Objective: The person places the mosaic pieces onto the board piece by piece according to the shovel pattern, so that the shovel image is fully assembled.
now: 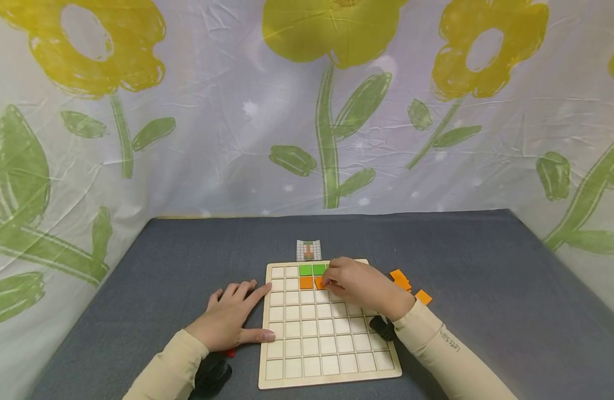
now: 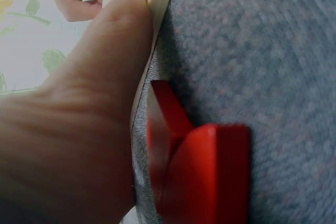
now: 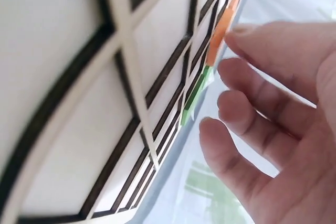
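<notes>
A wooden grid board (image 1: pixel 329 382) lies on the table. My left hand (image 1: pixel 231 319) is spread at its left side, with a fingertip and the thumb on the border. At the board's far rows, my right hand (image 1: pixel 362 283) pinches an orange square tile (image 1: pixel 319 283), which sits slightly skewed in its cell. Left of it lies another orange tile (image 1: pixel 306 283), flat in a cell. Green tiles (image 1: pixel 305 270) fill cells in the row behind, partly covered by the right fingers. In the right wrist view, the thumb (image 3: pixel 247 31) touches the orange tile's edge.
Loose orange tiles (image 1: pixel 423 297) lie right of the board. Beyond its far edge is a small pattern card (image 1: pixel 308 250). Red pieces (image 2: pixel 231 171) lie by the left wrist, mostly hidden from the head view. A flower-printed cloth (image 1: pixel 226 139) hangs behind the dark table (image 1: pixel 186 255).
</notes>
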`<action>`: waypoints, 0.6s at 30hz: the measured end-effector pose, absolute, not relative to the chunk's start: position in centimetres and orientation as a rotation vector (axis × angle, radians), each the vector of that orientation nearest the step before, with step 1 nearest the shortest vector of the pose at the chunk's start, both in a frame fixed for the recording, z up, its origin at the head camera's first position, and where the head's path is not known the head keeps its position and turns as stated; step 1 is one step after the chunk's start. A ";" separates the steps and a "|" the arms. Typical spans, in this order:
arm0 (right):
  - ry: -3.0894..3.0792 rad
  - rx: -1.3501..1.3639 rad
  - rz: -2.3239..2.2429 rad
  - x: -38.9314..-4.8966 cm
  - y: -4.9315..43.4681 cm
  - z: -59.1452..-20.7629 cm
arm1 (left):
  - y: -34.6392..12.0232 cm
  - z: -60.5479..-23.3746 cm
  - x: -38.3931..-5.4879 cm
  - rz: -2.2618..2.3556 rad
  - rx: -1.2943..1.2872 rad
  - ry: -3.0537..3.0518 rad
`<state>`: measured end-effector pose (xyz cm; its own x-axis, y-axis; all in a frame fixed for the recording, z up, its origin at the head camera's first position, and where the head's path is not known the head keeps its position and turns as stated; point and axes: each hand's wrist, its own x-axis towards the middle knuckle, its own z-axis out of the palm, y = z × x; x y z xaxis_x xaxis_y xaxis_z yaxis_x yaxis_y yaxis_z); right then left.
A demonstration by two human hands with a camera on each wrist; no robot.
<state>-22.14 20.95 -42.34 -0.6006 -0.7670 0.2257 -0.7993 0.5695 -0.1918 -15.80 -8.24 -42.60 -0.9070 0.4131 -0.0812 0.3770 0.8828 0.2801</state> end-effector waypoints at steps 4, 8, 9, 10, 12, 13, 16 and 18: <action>-2.687 1.369 0.423 -22.1 20.8 -42.3 | -8.2 -42.6 -15.8 0.388 0.608 2.917; -2.686 1.391 0.411 -22.2 20.7 -42.3 | -8.3 -42.6 -15.8 0.391 0.606 2.921; -2.687 1.395 0.408 -22.2 20.7 -42.3 | -8.3 -42.6 -15.8 0.391 0.607 2.922; -2.690 1.398 0.410 -22.2 20.7 -42.3 | -8.3 -42.6 -15.8 0.391 0.609 2.921; -2.698 1.401 0.421 -22.2 20.7 -42.2 | -8.3 -42.5 -15.8 0.391 0.610 2.920; -2.705 1.403 0.434 -22.1 20.7 -42.1 | -8.3 -42.5 -15.8 0.391 0.611 2.918; -2.736 1.403 0.484 -22.0 20.8 -42.0 | -8.4 -42.5 -15.8 0.399 0.614 2.901; -2.753 1.400 0.515 -21.9 20.9 -42.0 | -8.4 -42.5 -15.8 0.405 0.620 2.886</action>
<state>-21.92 20.88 -42.03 -0.6001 -0.7846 0.1559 -0.7879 0.5462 -0.2844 -15.80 -8.38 -42.53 -0.9008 0.4225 -0.0999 0.3787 0.8773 0.2949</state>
